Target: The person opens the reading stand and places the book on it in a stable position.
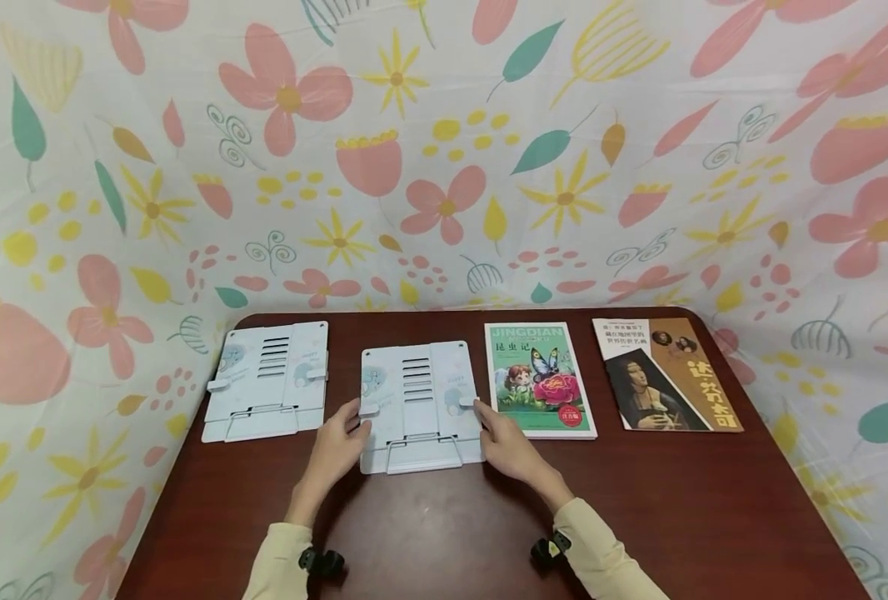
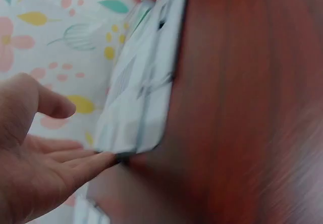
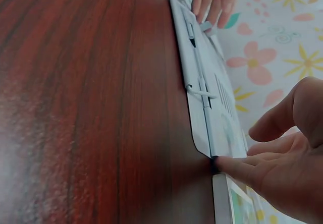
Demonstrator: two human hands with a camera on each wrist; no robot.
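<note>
A white folding book stand (image 1: 420, 423) with slots, side clips and a wire front rest lies folded flat on the table. At its left edge is my left hand (image 1: 339, 443), straight fingertips touching the side, with the thumb (image 2: 53, 103) held apart above. My right hand (image 1: 513, 446) is at the opposite edge; in the right wrist view its extended fingers (image 3: 242, 168) touch the stand's corner and the thumb stays raised. A second, similar book stand (image 1: 267, 387) lies to the left.
Right of the middle stand lies a green-covered children's book (image 1: 522, 421), its left edge close to my right hand. Farther right is a brown and white book (image 1: 706, 400) with a portrait. A flowered cloth (image 1: 444, 267) hangs behind the dark wooden table (image 1: 429, 542).
</note>
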